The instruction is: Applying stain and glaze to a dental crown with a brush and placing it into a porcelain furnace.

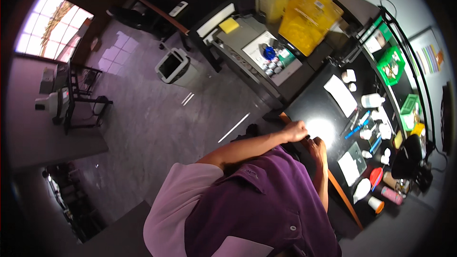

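My left hand is closed in a loose fist at the wooden front edge of the black workbench. Close beside it, my right hand is also closed, its fingers turned toward the left one. A small dark thing shows between the two hands, too small to name. A bright patch of lamp light lies on the bench just past them. Farther in on the bench are a white sheet of paper, a blue tool and a clear-and-white flat pad.
White bottles, a red oval thing and an orange-rimmed cup stand on the bench. Green baskets sit on a shelf behind, near a black lamp. An open drawer juts out at the left; a bin stands on the floor.
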Available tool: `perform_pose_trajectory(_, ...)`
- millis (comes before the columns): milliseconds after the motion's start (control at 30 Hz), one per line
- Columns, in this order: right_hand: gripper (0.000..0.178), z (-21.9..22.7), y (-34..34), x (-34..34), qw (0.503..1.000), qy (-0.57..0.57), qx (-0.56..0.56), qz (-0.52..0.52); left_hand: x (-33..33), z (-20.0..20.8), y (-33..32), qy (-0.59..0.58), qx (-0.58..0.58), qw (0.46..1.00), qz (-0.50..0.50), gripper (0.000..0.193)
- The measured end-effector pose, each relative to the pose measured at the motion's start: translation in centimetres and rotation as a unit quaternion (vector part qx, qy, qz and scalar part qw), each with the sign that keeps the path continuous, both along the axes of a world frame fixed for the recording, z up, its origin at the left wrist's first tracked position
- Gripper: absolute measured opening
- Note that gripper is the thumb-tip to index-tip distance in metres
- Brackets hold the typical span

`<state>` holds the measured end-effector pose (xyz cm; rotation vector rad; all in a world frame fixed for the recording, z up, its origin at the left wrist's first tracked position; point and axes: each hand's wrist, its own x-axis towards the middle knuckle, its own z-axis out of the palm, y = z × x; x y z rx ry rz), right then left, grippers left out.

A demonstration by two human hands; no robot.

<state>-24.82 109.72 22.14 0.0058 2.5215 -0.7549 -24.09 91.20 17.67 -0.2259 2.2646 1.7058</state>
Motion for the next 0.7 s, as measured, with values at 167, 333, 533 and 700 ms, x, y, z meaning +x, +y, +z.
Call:
perform_pose_trajectory(167,0.03,-1.1,0.2,1.0,0.991,0.091,0.079,0.062,1.2,6.3,0.1,0.134,-0.188,0.97,-0.076,0.015)
perform_pose_trajectory(333,0.028,0.0,0.4,1.5,0.985,0.136,0.029,0.106,2.3,4.4,0.6,0.181,-0.209,0.952,-0.13,0.039)
perform_pose_trajectory(533,0.064,-3.3,0.4,2.5,0.948,0.304,0.094,0.023,2.1,4.8,-1.4,0.047,-0.234,0.932,-0.274,0.063)
perform_pose_trajectory(700,0.066,-4.7,0.8,2.3,0.995,0.07,-0.032,-0.058,1.9,4.4,-1.4,0.04,-0.223,0.934,-0.275,0.064)
